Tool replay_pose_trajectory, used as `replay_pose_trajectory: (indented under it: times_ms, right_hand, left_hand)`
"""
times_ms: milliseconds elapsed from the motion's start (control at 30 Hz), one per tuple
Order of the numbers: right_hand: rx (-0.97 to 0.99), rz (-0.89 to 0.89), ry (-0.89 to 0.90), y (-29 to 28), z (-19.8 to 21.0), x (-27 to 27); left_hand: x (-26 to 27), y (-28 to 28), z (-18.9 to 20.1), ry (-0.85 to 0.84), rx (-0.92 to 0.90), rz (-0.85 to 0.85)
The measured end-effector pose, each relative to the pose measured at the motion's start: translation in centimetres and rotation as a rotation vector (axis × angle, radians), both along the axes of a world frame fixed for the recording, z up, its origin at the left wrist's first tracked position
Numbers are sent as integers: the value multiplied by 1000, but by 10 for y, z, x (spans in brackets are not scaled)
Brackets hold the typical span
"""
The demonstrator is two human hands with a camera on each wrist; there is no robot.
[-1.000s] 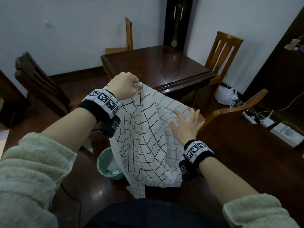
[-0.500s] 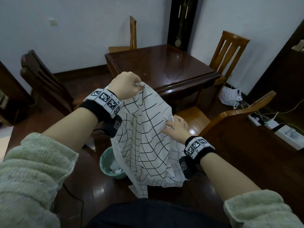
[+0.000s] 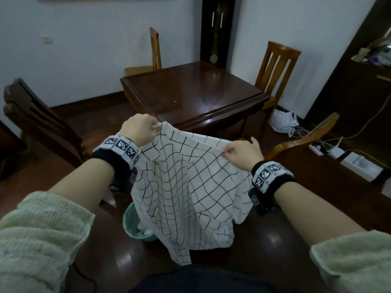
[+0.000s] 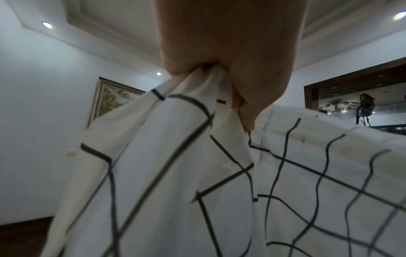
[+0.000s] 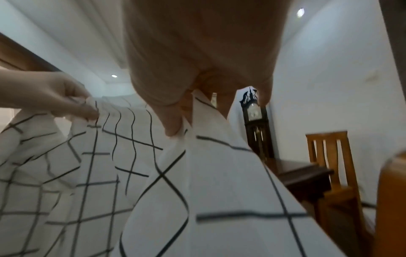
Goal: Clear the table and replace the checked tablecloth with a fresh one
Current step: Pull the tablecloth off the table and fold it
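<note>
A white tablecloth with thin black checks [image 3: 186, 187] hangs in the air in front of me, its top edge stretched between my hands. My left hand [image 3: 146, 129] grips one upper corner of the checked tablecloth [image 4: 175, 173] in a closed fist. My right hand [image 3: 237, 153] pinches the top hem of the checked tablecloth [image 5: 197, 191] farther right, thumb against fingers. The cloth's lower part droops in folds toward the floor. Beyond it stands the dark brown wooden table [image 3: 190, 94], its top bare and glossy.
Wooden chairs stand round the table: a dark chair [image 3: 38, 119] at left, a light chair [image 3: 275, 66] at right, another chair back [image 3: 302, 140] close to my right hand. A green waste bin [image 3: 135, 227] sits on the floor under the cloth. Power strips and cables [image 3: 338, 155] lie at right.
My right hand slid up from the cloth's face and took hold of the top hem, then pulled it rightward. The cloth has spread out wider between both hands. The left hand keeps its grip.
</note>
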State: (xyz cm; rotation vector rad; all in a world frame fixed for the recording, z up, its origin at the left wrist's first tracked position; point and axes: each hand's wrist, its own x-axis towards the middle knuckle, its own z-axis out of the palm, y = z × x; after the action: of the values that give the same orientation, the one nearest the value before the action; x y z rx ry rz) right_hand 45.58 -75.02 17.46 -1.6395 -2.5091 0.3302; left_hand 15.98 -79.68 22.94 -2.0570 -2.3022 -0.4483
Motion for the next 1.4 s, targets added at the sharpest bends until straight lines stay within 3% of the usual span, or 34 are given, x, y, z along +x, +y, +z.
replay_pose_trajectory:
  times_ms: [133,400,667,767,867,1067,1200,1400]
  right_hand:
    - [254,-95,16,15,25,10]
    - [56,-151,-79,2,-15,14]
    - [115,-140,-194,19,16,16]
    - [303,-140,-235,24,36,15]
    - [499,-154,-141,25,41,16]
    - [109,-112,-320,19,6,37]
    - [124,-87,-278,17,12,45]
    - [476,-216,72,26,52,64]
  left_hand:
    - [0,6,3,-64,32,20]
    - [-2,6,28,-86,227,9]
    - [-30,-13,26,-33,196,115]
    - [-39,-17,22,-4,133,185]
    - [-37,-18,21,-9,115,237]
    - [-33,-17,19,-28,140,305]
    - [-34,-16,13,5,108,342]
    - [-36,-9,18,50,80,348]
